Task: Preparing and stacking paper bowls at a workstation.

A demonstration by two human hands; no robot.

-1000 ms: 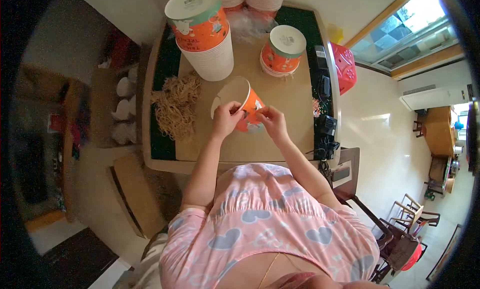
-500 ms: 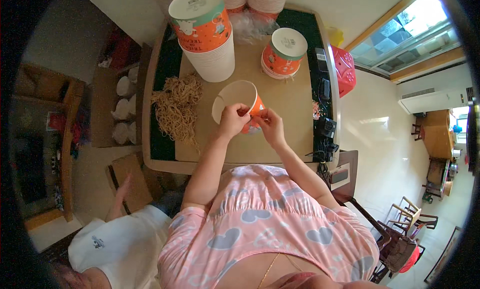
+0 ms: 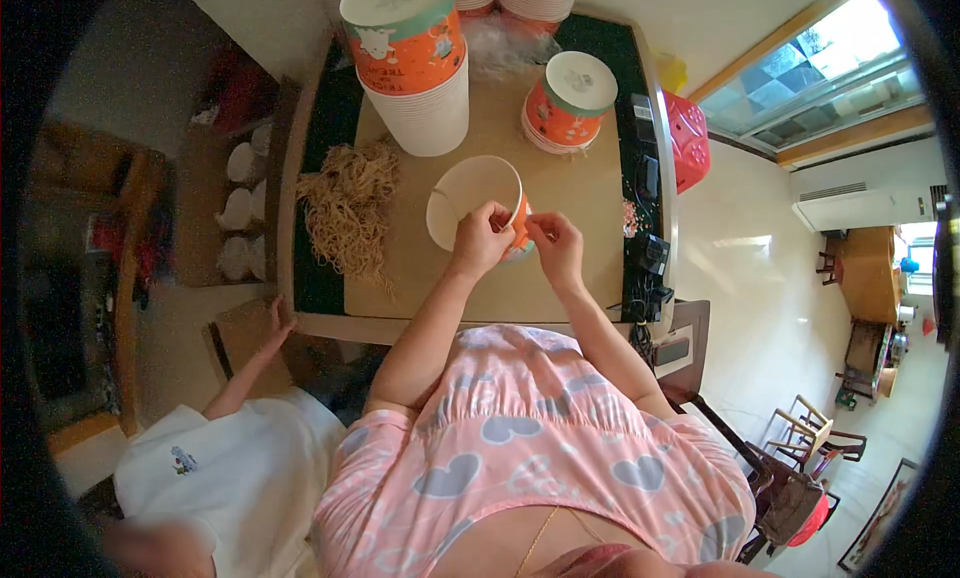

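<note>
An orange and white paper bucket [image 3: 458, 210] tilts on the cardboard sheet in front of me, its open mouth turned up and to the left. My left hand [image 3: 484, 242] is closed on its right rim, fingertips pinching the wall. Against the outside of that wall, my right hand [image 3: 556, 248] has its thumb and fingers pinched together; what lies between them is too small to make out. A thin cord shows inside the bucket at its left. Left of the bucket lies a loose heap of tan cords [image 3: 350, 210].
A tall stack of upturned buckets [image 3: 418, 98] stands behind, a shorter stack [image 3: 568, 103] at right. Clear plastic film [image 3: 505, 48] lies between. Small black devices [image 3: 652, 253] line the table's right edge. At lower left, another person's hand [image 3: 280, 323] reaches the table edge.
My right hand has shifted slightly right, and the bucket has turned a little with my left hand. The other person's hand has moved up to the table edge.
</note>
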